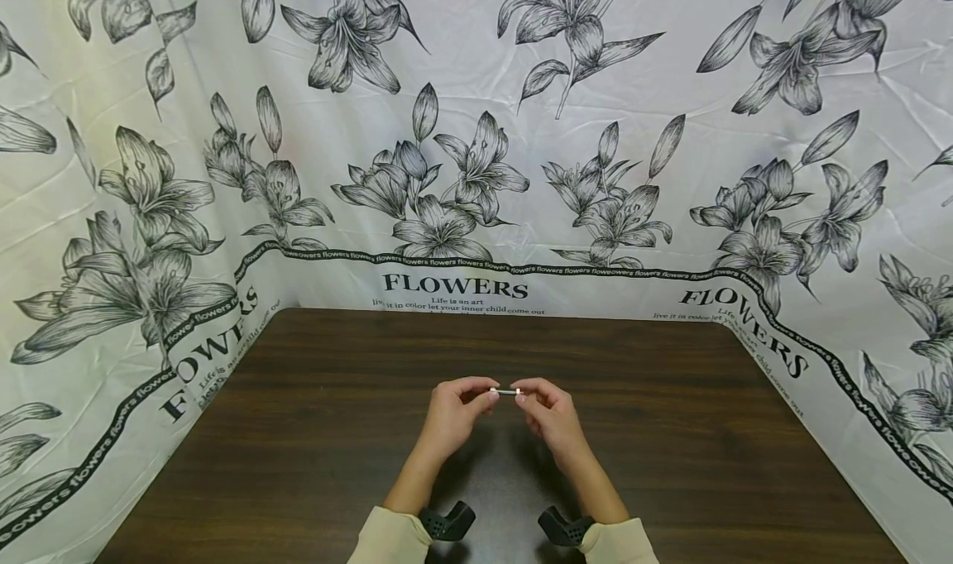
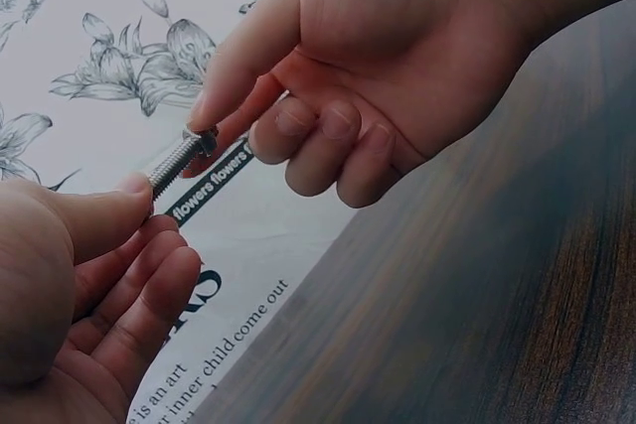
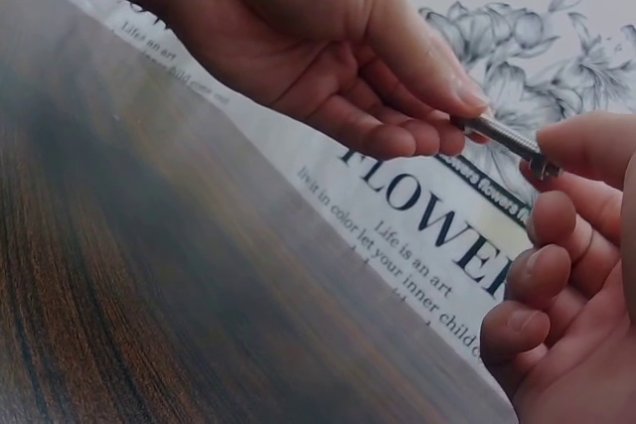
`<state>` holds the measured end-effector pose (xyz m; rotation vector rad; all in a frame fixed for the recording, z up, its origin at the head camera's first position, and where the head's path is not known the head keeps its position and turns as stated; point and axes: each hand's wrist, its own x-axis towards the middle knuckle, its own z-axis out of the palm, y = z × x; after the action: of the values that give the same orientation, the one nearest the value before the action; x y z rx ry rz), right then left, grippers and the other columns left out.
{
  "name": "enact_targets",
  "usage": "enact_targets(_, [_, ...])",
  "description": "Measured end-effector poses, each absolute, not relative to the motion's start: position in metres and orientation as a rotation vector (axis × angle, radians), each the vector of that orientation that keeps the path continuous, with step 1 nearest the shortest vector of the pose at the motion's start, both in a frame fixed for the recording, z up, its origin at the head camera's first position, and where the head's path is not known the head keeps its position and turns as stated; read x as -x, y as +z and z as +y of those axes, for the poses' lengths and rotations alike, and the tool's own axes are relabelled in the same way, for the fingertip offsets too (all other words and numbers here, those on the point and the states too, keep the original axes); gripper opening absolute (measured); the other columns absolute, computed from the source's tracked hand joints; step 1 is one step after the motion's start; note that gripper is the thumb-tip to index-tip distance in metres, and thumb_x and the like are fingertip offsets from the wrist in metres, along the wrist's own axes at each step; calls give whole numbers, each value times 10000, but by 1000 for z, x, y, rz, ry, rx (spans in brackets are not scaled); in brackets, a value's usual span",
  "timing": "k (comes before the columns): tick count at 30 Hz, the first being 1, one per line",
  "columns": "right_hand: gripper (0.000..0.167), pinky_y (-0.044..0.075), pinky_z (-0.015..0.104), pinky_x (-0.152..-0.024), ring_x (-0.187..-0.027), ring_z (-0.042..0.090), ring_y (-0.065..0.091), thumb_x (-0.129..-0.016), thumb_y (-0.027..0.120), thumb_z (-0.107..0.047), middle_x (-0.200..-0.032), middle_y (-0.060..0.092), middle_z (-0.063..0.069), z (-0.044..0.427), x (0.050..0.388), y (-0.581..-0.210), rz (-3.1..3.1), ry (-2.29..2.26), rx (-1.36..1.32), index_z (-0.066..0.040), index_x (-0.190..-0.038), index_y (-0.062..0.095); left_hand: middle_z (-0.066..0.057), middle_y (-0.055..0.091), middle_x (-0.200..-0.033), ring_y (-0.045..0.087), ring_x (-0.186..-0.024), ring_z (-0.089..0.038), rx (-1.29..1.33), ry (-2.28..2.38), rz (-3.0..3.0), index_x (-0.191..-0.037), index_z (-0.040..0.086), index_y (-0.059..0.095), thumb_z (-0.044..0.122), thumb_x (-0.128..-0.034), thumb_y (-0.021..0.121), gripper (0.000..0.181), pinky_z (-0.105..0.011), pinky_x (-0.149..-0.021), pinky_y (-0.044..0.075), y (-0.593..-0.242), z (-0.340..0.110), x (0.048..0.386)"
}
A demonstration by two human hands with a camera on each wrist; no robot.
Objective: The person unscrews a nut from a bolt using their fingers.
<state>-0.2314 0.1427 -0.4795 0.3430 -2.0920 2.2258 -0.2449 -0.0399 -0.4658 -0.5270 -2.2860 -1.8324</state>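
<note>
Threaded bolt (image 2: 177, 166) is held off the counter (image 1: 335, 432), left hand (image 1: 450, 417) pinching one end, right hand (image 1: 553, 419) pinching the nut-like piece (image 2: 205, 139) at the other. Work judged partway: that piece sits at the end, shank exposed between both hands; whether fitting or removal is outstanding cannot be told

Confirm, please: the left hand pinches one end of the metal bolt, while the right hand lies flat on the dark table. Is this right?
Not quite: the right hand is not flat on the dark table; it pinches the thicker end of the metal bolt, as the right wrist view shows. The left hand does pinch the other end.
</note>
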Motion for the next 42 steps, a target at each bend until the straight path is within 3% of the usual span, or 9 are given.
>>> enact_targets(4, [245, 325, 193, -444, -494, 84, 396, -925, 623, 8, -618, 444, 0, 144, 231, -480, -2056, 2215, -443, 110, -1147, 606, -117, 678, -758, 647, -673, -362, 530, -1829, -2277, -956, -53, 718, -48, -855, 695, 104, -475, -610, 554, -466, -40, 246])
enact_targets(10, [250, 331, 197, -441, -488, 83, 387, -917, 611, 50, -615, 433, 9, 144, 231, -480, -2040, 2186, -525, 121, -1156, 594, -26, 677, -747, 650, -655, -214, 509, -1832, -2287, -939, 28, 741, 7, -855, 721, 89, -367, -612, 563, -466, -41, 245])
enact_targets(14, [249, 331, 193, -451, -494, 81, 380, -911, 621, 50, -623, 430, 1, 144, 231, -480, -2046, 2164, -537, 123, -1148, 596, -16, 676, -748, 647, -651, -192, 519, -1834, -2276, -932, 46, 746, 43, -858, 731, 76, -296, -603, 552, -468, -42, 246])
enact_targets(23, [344, 316, 190, -451, -482, 58, 373, -881, 659, 62, -615, 425, -13, 143, 231, -479, -2061, 2116, -524, 76, -1217, 589, -17, 685, -759, 654, -652, -208, 522, -1827, -2279, -942, 42, 745, 27, -862, 722, 85, -359, -603, 560, -468, -42, 245])
enact_targets(28, [163, 332, 184, -446, -478, 44, 394, -948, 599, -6, -575, 433, -29, 140, 223, -464, -2151, 1984, -441, 120, -1045, 635, -3, 675, -748, 643, -649, -178, 522, -1826, -2292, -948, 21, 741, 51, -864, 727, 90, -256, -592, 535, -467, -41, 244])
enact_targets(34, [349, 261, 180, -422, -421, 32, 314, -1024, 496, -120, -488, 371, -49, 139, 217, -454, -2247, 1932, -349, 119, -813, 638, -7, 673, -740, 629, -629, -135, 540, -1831, -2278, -935, 34, 742, 40, -859, 729, 77, -263, -591, 540, -468, -41, 244])
enact_targets(42, [365, 240, 182, -430, -428, 39, 290, -1012, 524, -126, -491, 359, -56, 138, 218, -454, -2246, 1989, -337, 130, -769, 619, -12, 674, -751, 634, -643, -145, 555, -1818, -2298, -953, 11, 735, 55, -868, 724, 96, -263, -614, 547, -467, -41, 243])
